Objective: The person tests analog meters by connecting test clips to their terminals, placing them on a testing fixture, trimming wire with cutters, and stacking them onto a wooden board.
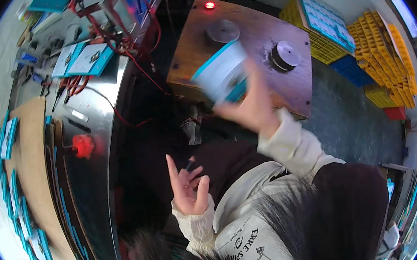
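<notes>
My right hand (252,101), smeared by motion, grips a flat white panel with teal edges (223,70) and a dark patch near its lower corner. The panel is tilted above the near part of a wooden-topped box. Lower and to the left, my left hand (188,189) is raised over my lap, its index finger and thumb stretched apart. Something small and dark sits at one of its fingers; I cannot make out what it is. On the wooden top (260,26) are a round metal disc (223,31) and a thicker metal cylinder (286,55).
A metal-edged bench (105,96) at left carries similar teal panels (91,58), red cables (105,28) and a red lump (83,146). Brown boards (32,137) lie nearer, with teal pieces. A red light (210,5) glows on the box. Yellow crates (379,51) stand far right.
</notes>
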Demonstrator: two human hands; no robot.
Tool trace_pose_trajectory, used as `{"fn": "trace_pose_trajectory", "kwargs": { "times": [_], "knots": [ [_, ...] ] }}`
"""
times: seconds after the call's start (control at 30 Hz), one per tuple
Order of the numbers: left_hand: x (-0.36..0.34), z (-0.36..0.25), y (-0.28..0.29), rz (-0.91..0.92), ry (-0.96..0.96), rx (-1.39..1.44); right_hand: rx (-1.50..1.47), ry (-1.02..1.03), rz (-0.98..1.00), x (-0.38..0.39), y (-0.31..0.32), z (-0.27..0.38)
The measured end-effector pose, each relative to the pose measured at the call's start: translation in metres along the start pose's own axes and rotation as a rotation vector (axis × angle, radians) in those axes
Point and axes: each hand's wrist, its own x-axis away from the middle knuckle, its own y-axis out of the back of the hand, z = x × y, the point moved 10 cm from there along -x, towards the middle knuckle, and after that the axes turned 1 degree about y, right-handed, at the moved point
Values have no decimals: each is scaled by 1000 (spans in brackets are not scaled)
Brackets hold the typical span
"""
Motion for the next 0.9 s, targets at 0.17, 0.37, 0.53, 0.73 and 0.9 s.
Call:
{"fn": "trace_pose_trajectory", "kwargs": {
  "times": [0.17, 0.37, 0.53, 0.73, 0.9],
  "knots": [
    [-10, 15, 13, -151, 5, -26, 717, -44, -513, -74, 139, -153],
    [-2, -7, 42, -242, -83, -203, 668, -75, -454, -67, 127, -188],
    [12, 4, 44, -310, 3, -58, 627, -6, -406, -73, 94, -164],
    [-3, -18, -27, -345, 50, -309, -179, 247, 186, -19, -18, -10],
    [13, -26, -36, -712, -4, -68, -585, 407, 637, 29, -41, 84]
  ]
}}
